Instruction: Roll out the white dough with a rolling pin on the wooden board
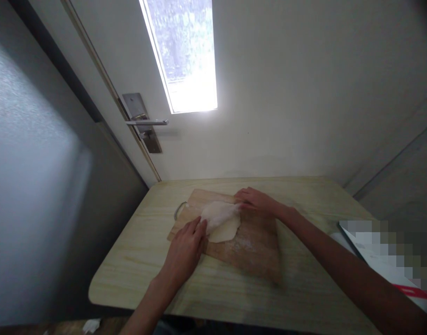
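A thin, pale sheet of dough [224,228] lies on a wooden cutting board [255,256], its upper part looking doubled over or lifted. My left hand [187,244] is at the dough's left edge, fingers held together and closed on it. At the upper right edge, my right hand [257,201] has its fingers curled and closed on the dough near the board's far rim. The fingertips of both hands are partly hidden. White flour is dusted over the board below and right of the dough.
The board sits on a light wood table [136,260], its metal handle [179,210] at the left. Behind stands a white door with a lever handle [148,123] and a bright window [188,56]. A white, partly blurred flat item [367,246] lies at the right.
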`<state>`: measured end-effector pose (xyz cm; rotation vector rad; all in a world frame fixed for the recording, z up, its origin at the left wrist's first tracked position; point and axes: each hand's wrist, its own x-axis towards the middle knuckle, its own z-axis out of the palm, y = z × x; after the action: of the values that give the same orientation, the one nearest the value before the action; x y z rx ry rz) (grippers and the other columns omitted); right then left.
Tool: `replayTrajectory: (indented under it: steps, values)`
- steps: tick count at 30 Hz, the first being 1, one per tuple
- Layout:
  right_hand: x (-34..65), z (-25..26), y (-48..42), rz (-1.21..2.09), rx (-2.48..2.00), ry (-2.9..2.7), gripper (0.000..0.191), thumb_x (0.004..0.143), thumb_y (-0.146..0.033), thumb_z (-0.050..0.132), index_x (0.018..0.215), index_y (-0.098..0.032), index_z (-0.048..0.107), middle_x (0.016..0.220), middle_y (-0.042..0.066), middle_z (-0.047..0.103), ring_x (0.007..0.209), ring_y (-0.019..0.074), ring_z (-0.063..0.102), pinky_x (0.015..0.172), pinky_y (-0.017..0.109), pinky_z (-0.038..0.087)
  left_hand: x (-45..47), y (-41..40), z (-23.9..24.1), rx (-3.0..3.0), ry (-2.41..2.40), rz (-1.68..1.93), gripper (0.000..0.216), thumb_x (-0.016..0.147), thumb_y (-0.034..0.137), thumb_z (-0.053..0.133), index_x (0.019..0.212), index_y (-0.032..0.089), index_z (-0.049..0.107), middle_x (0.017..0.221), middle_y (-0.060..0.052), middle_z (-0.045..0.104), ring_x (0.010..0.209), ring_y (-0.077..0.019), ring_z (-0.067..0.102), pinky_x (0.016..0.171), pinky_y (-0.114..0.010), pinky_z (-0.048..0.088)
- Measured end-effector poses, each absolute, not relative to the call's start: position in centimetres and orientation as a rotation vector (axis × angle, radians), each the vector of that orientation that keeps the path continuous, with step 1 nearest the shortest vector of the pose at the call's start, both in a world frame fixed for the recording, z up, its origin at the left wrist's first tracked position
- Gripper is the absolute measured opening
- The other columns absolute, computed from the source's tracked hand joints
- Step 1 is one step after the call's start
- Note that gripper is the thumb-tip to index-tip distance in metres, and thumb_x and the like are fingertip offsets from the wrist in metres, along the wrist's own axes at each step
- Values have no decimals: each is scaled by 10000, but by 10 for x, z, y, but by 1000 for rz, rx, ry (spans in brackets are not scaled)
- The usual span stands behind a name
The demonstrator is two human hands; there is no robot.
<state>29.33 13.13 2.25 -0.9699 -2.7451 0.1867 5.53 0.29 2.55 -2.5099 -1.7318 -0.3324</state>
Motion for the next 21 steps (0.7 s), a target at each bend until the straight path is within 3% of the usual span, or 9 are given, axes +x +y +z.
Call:
replayTrajectory:
  steps: [6, 11, 15, 21]
  values:
    - [268, 19, 141, 152, -1207, -2639, 491, 855, -436, 212, 1235, -157, 346, 1246, 101, 426, 1135, 202, 365, 962, 446, 179, 65, 27, 39, -2589, -1694, -161, 474, 833, 332, 351, 1264, 149, 282, 1294, -141, 346, 1172, -225, 339, 926, -391, 321]
    - [255, 12, 153, 135, -1352, -2632, 524, 847, -460, 185, 1248, -161, 338, 1268, 105, 399, 1164, 219, 333, 956, 456, 192, 65, 52, 30, -2682, -1730, -112, 563, 839, 451, 246, 1287, 110, 226, 1330, -155, 264, 1222, -241, 223, 951, -407, 272]
    - [254, 8, 158, 153, -1407, -2664, 560, 833, -500, 172, 1257, -171, 335, 1272, 113, 391, 1166, 235, 332, 945, 436, 227, 60, 63, 22, -2676, -1899, -104, 554, 859, 432, 136, 1289, 90, 211, 1330, -151, 261, 1226, -224, 213, 950, -397, 270]
    - [261, 3, 149, 185, -1415, -2710, 559, 833, -504, 150, 1264, -195, 326, 1291, 97, 366, 1186, 244, 295, 949, 436, 221, 70, 46, 21, -2508, -1887, -93, 581, 821, 516, 198, 1290, 176, 225, 1345, -120, 250, 1229, -292, 186, 922, -546, 214]
